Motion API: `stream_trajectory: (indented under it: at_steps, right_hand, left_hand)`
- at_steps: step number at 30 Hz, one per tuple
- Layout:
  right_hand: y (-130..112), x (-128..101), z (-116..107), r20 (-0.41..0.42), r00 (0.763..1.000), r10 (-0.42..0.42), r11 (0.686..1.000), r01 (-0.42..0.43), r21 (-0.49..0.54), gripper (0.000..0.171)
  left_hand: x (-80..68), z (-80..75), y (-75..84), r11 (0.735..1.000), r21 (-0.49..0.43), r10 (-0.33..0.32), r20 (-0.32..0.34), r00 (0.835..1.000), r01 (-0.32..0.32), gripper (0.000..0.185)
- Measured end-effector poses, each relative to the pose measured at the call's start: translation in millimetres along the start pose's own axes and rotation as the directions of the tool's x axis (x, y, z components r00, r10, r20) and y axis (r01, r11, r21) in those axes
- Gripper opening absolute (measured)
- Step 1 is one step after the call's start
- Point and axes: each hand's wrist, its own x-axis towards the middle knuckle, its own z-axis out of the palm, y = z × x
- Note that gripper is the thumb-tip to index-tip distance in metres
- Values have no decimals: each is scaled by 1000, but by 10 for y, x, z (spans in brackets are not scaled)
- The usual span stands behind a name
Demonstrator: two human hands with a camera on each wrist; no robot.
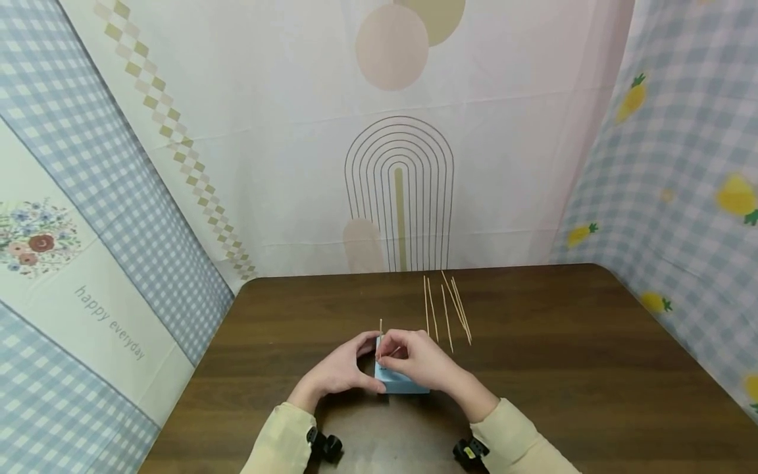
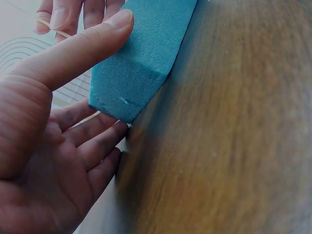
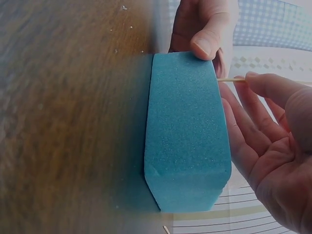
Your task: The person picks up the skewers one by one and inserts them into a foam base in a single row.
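L hand (image 1: 343,372) grips block (image 1: 405,384) at left end, on table (image 1: 266,342), prob. to steady it; R hand (image 1: 426,361) pinches stick (image 1: 381,326) upright, tip at block top, prob. for control; other sticks (image 1: 447,316) beyond.

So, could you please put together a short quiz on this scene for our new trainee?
1. Multiple choice: what does the left hand grip?
A: the cream sleeve
B: the light-blue, foam-like block
C: a black wrist camera

2. True or false: the right hand rests flat on the dark-brown wooden table.

3. Fill the gap: in the head view, the loose, thin wooden sticks lie farther from the person than the block, toward the ____.

Key:
1: B.
2: False; it pinches one pale wooden stick.
3: right.
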Motion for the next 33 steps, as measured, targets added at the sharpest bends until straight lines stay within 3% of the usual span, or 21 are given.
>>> stream_trajectory:
  at_steps: [12,33]
  right_hand:
    - [-23,7,-11,-11,1000,-8,999,8,-36,14]
    - [3,-13,-58,108,991,75,997,-78,21,13]
  left_hand:
    - [10,-7,2,1000,16,13,-18,1000,-12,106]
    - [7,3,-7,1000,-3,-8,-5,1000,8,105]
